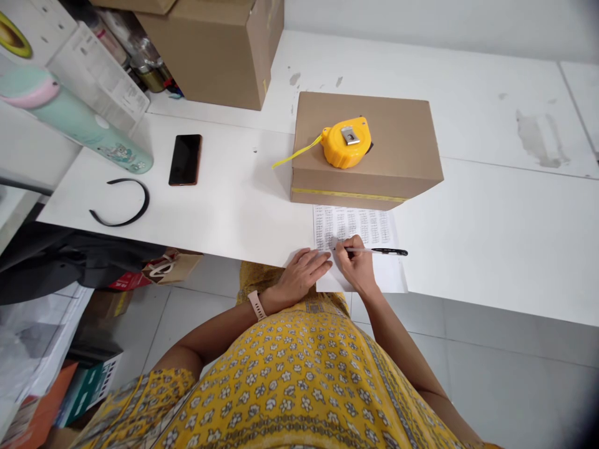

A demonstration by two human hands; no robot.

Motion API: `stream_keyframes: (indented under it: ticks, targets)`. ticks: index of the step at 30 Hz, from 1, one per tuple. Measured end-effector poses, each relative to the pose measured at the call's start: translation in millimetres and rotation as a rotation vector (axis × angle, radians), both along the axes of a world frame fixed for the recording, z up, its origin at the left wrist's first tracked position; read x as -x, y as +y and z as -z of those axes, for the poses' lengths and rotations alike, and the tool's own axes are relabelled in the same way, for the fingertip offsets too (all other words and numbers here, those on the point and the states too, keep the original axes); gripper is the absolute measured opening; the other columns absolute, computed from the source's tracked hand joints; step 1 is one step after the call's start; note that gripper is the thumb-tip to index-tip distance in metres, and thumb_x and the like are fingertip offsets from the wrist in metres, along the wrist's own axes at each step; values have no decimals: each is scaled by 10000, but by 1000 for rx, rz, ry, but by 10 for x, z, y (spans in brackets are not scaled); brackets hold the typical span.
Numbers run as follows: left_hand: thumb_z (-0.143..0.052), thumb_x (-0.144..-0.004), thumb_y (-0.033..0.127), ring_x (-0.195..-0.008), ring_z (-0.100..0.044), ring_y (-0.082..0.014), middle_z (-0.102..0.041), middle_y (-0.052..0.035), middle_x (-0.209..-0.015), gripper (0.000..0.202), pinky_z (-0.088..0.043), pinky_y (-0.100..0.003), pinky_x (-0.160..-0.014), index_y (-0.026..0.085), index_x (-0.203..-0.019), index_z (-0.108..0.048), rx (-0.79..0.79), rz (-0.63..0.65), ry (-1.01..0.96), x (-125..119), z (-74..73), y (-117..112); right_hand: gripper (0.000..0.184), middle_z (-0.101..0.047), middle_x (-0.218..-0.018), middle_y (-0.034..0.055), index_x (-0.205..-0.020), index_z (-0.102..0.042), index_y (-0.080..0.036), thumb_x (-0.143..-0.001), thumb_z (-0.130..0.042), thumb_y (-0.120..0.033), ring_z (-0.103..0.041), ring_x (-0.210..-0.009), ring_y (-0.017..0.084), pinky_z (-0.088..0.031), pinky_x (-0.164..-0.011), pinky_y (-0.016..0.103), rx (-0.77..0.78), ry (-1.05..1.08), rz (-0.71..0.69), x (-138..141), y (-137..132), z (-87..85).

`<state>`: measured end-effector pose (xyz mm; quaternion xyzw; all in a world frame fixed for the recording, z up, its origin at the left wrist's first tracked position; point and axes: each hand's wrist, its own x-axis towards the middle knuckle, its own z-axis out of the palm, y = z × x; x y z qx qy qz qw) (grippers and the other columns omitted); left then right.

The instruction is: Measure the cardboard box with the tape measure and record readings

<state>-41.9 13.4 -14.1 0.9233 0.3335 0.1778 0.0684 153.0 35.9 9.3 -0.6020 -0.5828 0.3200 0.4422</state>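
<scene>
A cardboard box (369, 134) is standing on a white table (496, 243). Just in front of it, on the near side, a sheet (365, 226) with rows of small marks is lying. There, the right hand (358, 265) is pinching a pen (386, 251), tip at the sheet; the left hand (302, 274) is resting flat, fingers slightly spread, over the sheet's left edge. A yellow tape measure (344, 151) is sitting atop the box.
</scene>
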Motion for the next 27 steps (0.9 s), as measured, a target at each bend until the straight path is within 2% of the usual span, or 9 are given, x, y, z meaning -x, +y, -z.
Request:
stream_keyframes:
  ticks: [10,22,27]
  targets:
    - [-475,-1067,157,-1297,-589,-241,-651,-81,-1452,336,-437,-469,-1159,185,-1352,-651,-17,-8,-11,0,18,-3,231,-491,-607,-51,-740,-474,-249,-919,-604,-315,-431,-524,114,-358,-504,260,8,9,14,-12,-8,7]
    - [-401,-1083,160,-1321,-573,-247,-645,-113,-1457,386,-450,-504,-1156,179,-1387,-639,18,-1,-4,0,16,-5,243,-476,-593,-54,-728,-465,-252,-909,-614,-318,-417,-514,115,-350,-490,257,-10,0,7,-11,-5,-1]
    - [-451,-1068,153,-1312,-576,-250,-653,-107,-1447,357,-446,-486,-1158,157,-1365,-649,-7,-2,-25,1,15,-9,247,-464,-592,-59,-731,-461,-254,-908,-616,-329,-417,-511,114,-355,-491,257,-3,20,29,-9,-4,-12]
